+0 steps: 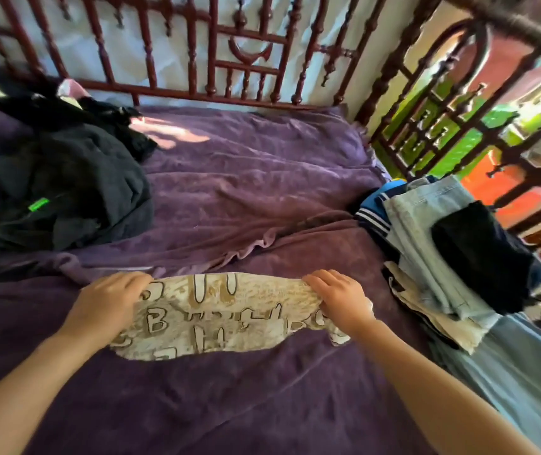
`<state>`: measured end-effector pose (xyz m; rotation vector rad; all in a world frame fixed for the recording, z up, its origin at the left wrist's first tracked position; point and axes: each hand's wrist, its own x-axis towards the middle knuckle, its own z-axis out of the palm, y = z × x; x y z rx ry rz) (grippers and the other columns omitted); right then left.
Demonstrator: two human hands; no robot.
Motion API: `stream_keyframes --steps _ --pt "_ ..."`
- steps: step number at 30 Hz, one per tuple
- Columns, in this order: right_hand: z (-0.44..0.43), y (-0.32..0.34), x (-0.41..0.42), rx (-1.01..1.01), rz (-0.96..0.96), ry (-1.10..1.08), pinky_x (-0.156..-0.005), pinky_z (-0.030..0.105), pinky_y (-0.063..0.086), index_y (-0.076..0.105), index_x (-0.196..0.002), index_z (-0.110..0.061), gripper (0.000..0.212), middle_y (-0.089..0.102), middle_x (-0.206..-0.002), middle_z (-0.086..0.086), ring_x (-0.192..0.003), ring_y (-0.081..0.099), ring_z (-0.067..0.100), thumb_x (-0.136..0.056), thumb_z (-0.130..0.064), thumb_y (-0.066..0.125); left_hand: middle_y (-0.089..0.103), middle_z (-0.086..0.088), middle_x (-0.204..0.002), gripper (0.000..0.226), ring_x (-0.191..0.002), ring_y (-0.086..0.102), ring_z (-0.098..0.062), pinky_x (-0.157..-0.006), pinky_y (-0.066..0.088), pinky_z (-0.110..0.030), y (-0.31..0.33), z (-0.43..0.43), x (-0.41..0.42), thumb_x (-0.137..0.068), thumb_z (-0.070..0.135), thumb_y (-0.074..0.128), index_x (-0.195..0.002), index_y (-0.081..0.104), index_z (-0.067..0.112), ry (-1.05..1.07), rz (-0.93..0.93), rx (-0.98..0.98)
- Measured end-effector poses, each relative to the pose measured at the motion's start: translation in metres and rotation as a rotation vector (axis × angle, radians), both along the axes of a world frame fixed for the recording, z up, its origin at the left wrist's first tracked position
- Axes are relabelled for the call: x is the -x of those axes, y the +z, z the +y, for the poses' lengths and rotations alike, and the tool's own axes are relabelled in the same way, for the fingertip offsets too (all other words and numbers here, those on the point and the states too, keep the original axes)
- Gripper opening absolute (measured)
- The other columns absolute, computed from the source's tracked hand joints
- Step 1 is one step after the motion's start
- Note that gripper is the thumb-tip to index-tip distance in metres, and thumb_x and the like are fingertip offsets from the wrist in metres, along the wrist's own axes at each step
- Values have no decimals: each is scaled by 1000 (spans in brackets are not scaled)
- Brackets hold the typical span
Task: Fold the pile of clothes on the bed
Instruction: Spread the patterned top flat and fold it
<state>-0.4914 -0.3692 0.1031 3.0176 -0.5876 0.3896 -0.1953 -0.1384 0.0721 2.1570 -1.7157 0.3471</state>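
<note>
One purple bedspread (246,178) covers nearly the whole view, bounded on the far side and on the right by a dark red turned-wood bed rail (197,90).

At the far left lies the heap of dark unfolded clothes (59,192), crumpled, with a small bright green tag (38,204) showing on it. At the right edge sits the stack of folded clothes (410,290), with pale denim (426,224) in the middle layers and a black folded piece (482,254) on top.

The piece in hand is a beige garment printed with brown letters (216,316). It lies flat on the near middle of the bedspread as a narrow band. Its long axis runs left to right, straight across in front of the person.

The left hand (108,300) sits at the band's left end and the right hand (341,297) at its right end. Both are knuckles up, with fingers curled down into the fabric at the far edge, so each appears to grip its own end. The thumbs are hidden.

The hands are about equally close to the garment. The folded stack is just beside the right hand and well apart from the left. The dark heap lies far and left, nearer the left hand.

So the coming fold probably brings one end across to the other along that left-right line. The finished piece would then go rightward to the stack, a short reach for the right hand.
</note>
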Motion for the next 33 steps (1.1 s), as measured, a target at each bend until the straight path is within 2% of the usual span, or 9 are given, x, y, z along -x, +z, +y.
stream_keyframes --steps 3,6,12,20,24,26,29,31,33 --pt "-9 25 28 55 -35 -50 -45 17 45 67 -90 -18 41 67 -77 -3 -56 62 19 -59 -13 41 71 -9 -75 66 -61 69 -28 -44 53 -39 21 -28 17 -17 -20 81 -79 71 1 -49 -20 18" --pt "-26 44 64 70 -38 -87 -44 18 44 53 -97 -23 51 67 -78 -5 -58 62 18 -49 -9 56 72 -9 -78 62 -64 70 -27 -45 54 -38 34 -60 38 -23 -15 86 -81 70 1 -102 -4 12" --pt "-109 84 142 94 -71 -185 -42 19 48 65 -94 -19 37 70 -82 -2 -64 67 17 -64 -18 44 71 -9 -75 43 -61 69 -29 -47 54 -41 84 -171 104 -42 -19 75 -79 69 2 -182 34 56" --pt "-213 171 276 504 -365 -358 -56 31 52 54 -104 -10 30 70 -91 11 -74 67 28 -74 -11 51 70 -20 -88 24 -79 67 -38 -72 49 -47 199 -417 208 -72 6 60 -93 69 0 -345 -50 348" --pt "-227 137 325 641 -415 -438 -68 37 46 53 -109 -8 27 70 -101 14 -91 65 30 -83 -8 48 69 -17 -107 32 -99 64 -38 -79 49 -50 177 -500 257 -79 1 49 -102 71 4 -334 -160 456" --pt "-230 95 331 550 -345 -525 -73 39 46 52 -111 -11 38 70 -103 13 -101 57 30 -73 -7 54 52 -18 -134 47 -124 47 -38 -94 40 -51 143 -518 283 -83 5 38 -122 62 14 -280 -83 142" --pt "-231 11 338 253 24 -621 -96 47 30 49 -116 -21 73 58 -123 16 -122 37 34 -52 -29 85 -3 -10 -158 72 -144 -2 -30 -114 11 -43 81 -518 320 -89 8 43 -148 12 37 -168 -53 -510" --pt "-234 -29 342 132 221 -621 -105 51 10 47 -122 -29 76 34 -145 14 -141 12 36 -58 -62 70 -15 -7 -157 81 -143 -13 -29 -116 5 -44 53 -511 342 -89 10 44 -147 -5 38 -223 -32 -651" --pt "-244 -41 339 27 260 -690 -106 52 6 48 -127 -31 66 27 -147 12 -140 12 37 -78 -72 32 -16 -7 -156 81 -143 -14 -30 -116 4 -45 36 -508 360 -91 17 44 -147 -11 37 -297 9 -732"
